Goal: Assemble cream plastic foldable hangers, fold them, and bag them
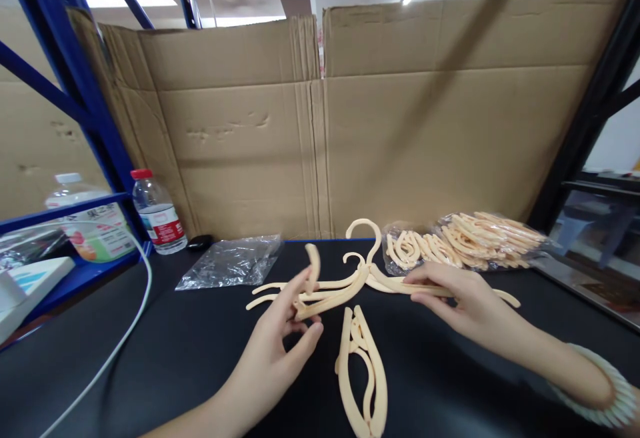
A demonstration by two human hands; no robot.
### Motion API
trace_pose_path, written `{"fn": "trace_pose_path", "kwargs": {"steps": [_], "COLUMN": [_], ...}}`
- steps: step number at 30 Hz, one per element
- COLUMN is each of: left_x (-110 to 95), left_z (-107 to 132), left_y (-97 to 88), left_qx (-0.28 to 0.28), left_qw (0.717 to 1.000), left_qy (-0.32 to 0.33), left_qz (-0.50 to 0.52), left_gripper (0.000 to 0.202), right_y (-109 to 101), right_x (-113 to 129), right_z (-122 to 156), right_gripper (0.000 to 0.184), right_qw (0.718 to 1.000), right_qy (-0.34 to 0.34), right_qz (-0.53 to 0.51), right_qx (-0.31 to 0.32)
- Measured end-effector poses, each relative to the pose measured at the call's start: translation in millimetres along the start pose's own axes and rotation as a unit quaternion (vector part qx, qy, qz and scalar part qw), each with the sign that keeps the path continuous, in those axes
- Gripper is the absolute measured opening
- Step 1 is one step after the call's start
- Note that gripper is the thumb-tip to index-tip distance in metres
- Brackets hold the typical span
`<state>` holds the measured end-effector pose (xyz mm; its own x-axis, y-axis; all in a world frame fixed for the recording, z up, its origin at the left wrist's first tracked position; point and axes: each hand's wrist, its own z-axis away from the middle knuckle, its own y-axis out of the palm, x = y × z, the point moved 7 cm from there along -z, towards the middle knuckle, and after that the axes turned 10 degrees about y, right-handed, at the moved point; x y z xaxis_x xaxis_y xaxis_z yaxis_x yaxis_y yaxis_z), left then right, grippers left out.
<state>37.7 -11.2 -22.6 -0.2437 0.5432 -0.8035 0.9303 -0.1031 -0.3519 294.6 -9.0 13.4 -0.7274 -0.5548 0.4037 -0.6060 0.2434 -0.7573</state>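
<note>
A cream plastic folding clothes hanger [345,297] spans both hands, its large hook pointing up. My left hand [280,341] has its fingers closed on the hanger's left arm; a short curved end piece [314,261] sticks up there, and the thumb stands apart. On the other side, my right hand [460,295] pinches the right arm between thumb and fingers. Just behind, more unfolded hangers [267,288] lie overlapping, partly hidden by the held one. A folded hanger [381,378] rests on the black table [200,351], nearer me, between my forearms.
Clear bags of cream hanger parts [485,238] lie at the back right. A flattened plastic bag [233,261] and a red-capped bottle [159,215] are at the back left. A white cable [143,308] crosses the left side. Cardboard [240,138] walls off the back.
</note>
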Motion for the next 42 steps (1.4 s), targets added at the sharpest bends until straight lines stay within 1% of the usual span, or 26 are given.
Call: {"fn": "trace_pose_path", "kwargs": {"steps": [2,4,6,8,10,12,14,16,20,22,23,25,28,31,33,34,36,38,40,42], "left_x": [-5,-6,-5,-3,0,1,1,1,1,2,2,3,5,6,6,5,4,2,0,-2], "left_z": [0,-2,-4,-6,-7,-8,-8,-7,-6,-6,-6,-7,-7,-8,-8,-8,-8,-8,-8,-7], "left_y": [3.3,3.0,-1.0,-6.1,-10.0,-13.0,-14.5,-13.8,-11.7,-10.0,-9.1,-7.8,-7.0,-7.3,-7.7,-7.8,-7.8,-7.7,-8.6,-11.3], "left_qx": [0.031,0.039,0.020,-0.010,-0.034,-0.052,-0.058,-0.052,-0.049,-0.049,-0.049,-0.050,-0.051,-0.052,-0.053,-0.054,-0.056,-0.059,-0.066,-0.082], "left_qw": [0.999,0.998,0.999,0.999,0.998,0.997,0.997,0.997,0.996,0.996,0.996,0.995,0.994,0.994,0.994,0.994,0.994,0.994,0.993,0.991], "left_qy": [0.016,0.006,-0.019,-0.041,-0.053,-0.056,-0.056,-0.060,-0.070,-0.070,-0.072,-0.076,-0.079,-0.078,-0.075,-0.072,-0.069,-0.069,-0.069,-0.073], "left_qz": [-0.040,-0.056,-0.045,-0.022,0.001,0.013,0.013,0.012,0.023,0.031,0.036,0.044,0.053,0.060,0.061,0.060,0.062,0.067,0.071,0.073], "left_gripper": [0.039,0.032,0.033,0.034,0.034,0.033,0.033,0.035,0.038,0.038,0.038,0.038,0.038,0.037,0.035,0.034,0.033,0.033,0.033,0.035], "right_y": [4,5,4,-2,-10,-17,-22,-24,-22,-21,-20,-19,-16,-13,-12,-12,-9,-6,-6,-8], "right_x": [4,7,10,11,10,10,11,12,15,17,17,15,13,10,4,0,-11,-20,-23,-24], "right_z": [2,3,4,3,2,3,5,7,9,9,8,8,8,7,5,3,0,-3,-5,-6], "right_gripper": [0.012,0.014,0.019,0.024,0.024,0.021,0.022,0.027,0.033,0.033,0.034,0.036,0.040,0.043,0.043,0.043,0.041,0.037,0.033,0.033], "right_qw": [1.000,0.999,0.998,0.992,0.978,0.956,0.933,0.911,0.881,0.875,0.876,0.889,0.922,0.964,0.984,0.990,0.989,0.974,0.960,0.949], "right_qy": [-0.010,-0.027,-0.056,-0.085,-0.101,-0.110,-0.113,-0.101,-0.077,-0.079,-0.078,-0.074,-0.072,-0.055,-0.016,0.011,0.077,0.134,0.164,0.176], "right_qz": [0.004,0.013,0.036,0.092,0.174,0.254,0.317,0.368,0.431,0.437,0.434,0.411,0.339,0.208,0.099,0.039,-0.077,-0.168,-0.222,-0.259], "right_qx": [0.010,0.017,0.019,-0.004,-0.048,-0.094,-0.131,-0.158,-0.181,-0.193,-0.195,-0.188,-0.171,-0.157,-0.147,-0.136,-0.102,-0.069,-0.050,-0.036]}}
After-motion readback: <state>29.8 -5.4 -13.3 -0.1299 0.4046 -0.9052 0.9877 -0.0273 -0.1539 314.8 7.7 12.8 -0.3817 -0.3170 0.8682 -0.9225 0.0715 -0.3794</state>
